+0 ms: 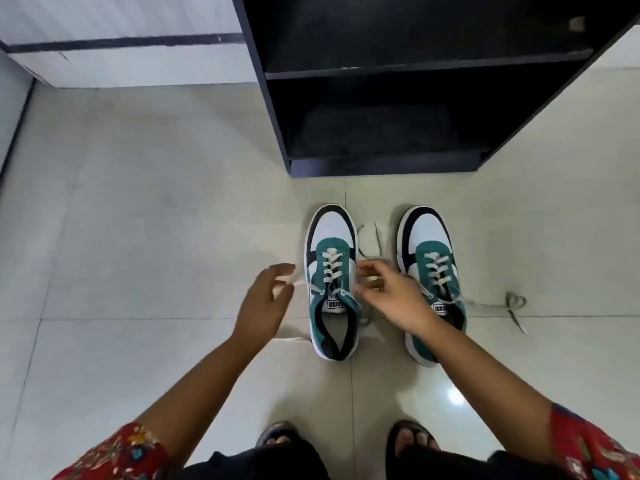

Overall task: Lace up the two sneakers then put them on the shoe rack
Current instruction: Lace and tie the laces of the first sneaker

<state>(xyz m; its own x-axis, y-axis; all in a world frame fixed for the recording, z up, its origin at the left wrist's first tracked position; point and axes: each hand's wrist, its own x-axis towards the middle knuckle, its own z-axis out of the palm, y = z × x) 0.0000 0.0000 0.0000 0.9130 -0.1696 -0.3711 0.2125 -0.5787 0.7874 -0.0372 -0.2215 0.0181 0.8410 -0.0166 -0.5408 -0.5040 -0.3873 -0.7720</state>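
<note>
Two teal, white and black sneakers stand side by side on the tiled floor, toes toward the rack. The left sneaker [331, 282] has white laces crossed through its eyelets. My left hand [266, 299] pinches the lace end that runs out of its left side. My right hand [391, 292] holds the other lace end at the shoe's right side, partly covering the right sneaker [433, 271]. The right sneaker's lace [509, 306] trails loose over the floor to the right. The black shoe rack [381, 161] stands just beyond the shoes, its shelves dark.
White wall panels [121, 36] meet the floor at the back left. My feet in dark sandals [412, 438] are at the bottom edge. Pale floor tiles [138, 220] stretch out to the left of the shoes.
</note>
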